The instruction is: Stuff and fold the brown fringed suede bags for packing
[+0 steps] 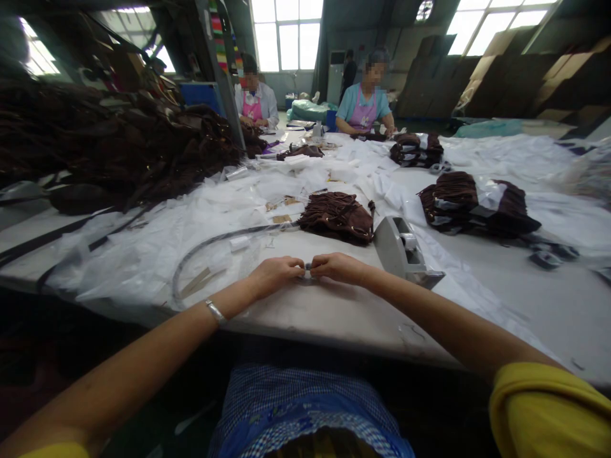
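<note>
Close to the table's front edge, my left hand [279, 271] and my right hand [337, 267] meet with fingertips pinched. Between them shows a small dark grey piece [308, 267], too small to tell its kind. Just beyond lies a brown fringed bag [337, 217]. From its left side a long dark strap [205, 240], greyish as if wrapped in plastic, curves round to the table edge left of my hands. A grey tape dispenser [394, 245] with a roll in it stands right of the bag, behind my right forearm.
Brown bags are heaped high at left [119, 140]. Fringed bag stacks [451, 197] sit at right, with dark wrapped rolls [547, 257] nearby. White plastic sheets [143, 254] spread over the table [344, 318]. Two co-workers in pink aprons [363, 114] are across it.
</note>
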`<state>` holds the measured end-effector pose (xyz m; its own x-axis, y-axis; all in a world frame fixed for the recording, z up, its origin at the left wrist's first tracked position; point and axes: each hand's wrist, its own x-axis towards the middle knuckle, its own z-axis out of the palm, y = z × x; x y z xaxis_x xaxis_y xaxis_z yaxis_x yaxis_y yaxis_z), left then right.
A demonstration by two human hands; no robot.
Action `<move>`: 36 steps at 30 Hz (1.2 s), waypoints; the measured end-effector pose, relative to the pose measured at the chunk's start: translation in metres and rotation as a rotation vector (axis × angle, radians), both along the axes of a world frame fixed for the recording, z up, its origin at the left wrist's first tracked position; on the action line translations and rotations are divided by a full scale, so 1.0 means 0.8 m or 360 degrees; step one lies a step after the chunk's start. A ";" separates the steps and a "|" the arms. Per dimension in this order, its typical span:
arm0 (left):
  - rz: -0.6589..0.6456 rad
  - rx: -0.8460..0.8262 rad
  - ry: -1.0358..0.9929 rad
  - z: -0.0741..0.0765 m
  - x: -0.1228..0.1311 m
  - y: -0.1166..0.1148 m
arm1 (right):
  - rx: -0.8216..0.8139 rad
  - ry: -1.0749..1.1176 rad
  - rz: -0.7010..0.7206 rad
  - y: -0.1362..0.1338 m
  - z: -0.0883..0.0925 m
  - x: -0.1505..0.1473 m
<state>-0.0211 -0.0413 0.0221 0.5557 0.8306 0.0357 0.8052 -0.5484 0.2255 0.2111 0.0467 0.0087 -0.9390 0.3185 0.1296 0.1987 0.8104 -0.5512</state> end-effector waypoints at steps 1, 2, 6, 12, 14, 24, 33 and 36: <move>-0.0043 -0.0005 0.0002 0.001 -0.003 0.008 | 0.0004 -0.0011 -0.0021 0.000 0.002 0.002; -0.0077 -0.0004 0.0005 0.001 -0.005 0.014 | 0.0026 -0.0029 -0.0043 -0.001 0.004 0.003; -0.0037 0.0035 0.0006 -0.004 0.008 0.018 | 0.0343 -0.0072 -0.0260 -0.022 0.006 0.004; 0.0243 0.0034 -0.0010 -0.013 0.052 -0.015 | 0.0394 -0.0099 -0.0600 -0.067 -0.013 0.003; 0.0143 -0.0009 -0.0041 -0.010 0.052 -0.019 | 0.0305 -0.0072 -0.0417 -0.065 -0.014 0.013; 0.0008 -0.0048 -0.0087 -0.008 0.056 0.006 | 0.0383 -0.0181 -0.0377 -0.050 0.002 0.036; -0.0210 -0.0036 -0.0141 -0.011 0.055 -0.017 | 0.0457 -0.0047 -0.0118 -0.055 0.000 0.052; -0.0253 0.0004 -0.0105 -0.011 0.051 -0.013 | 0.0639 -0.0087 -0.0041 -0.046 0.005 0.059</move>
<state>0.0197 -0.0518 0.0130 0.6764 0.7324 0.0786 0.6919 -0.6683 0.2733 0.2584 0.0102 0.0124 -0.9405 0.2760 0.1984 0.2419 0.9535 -0.1799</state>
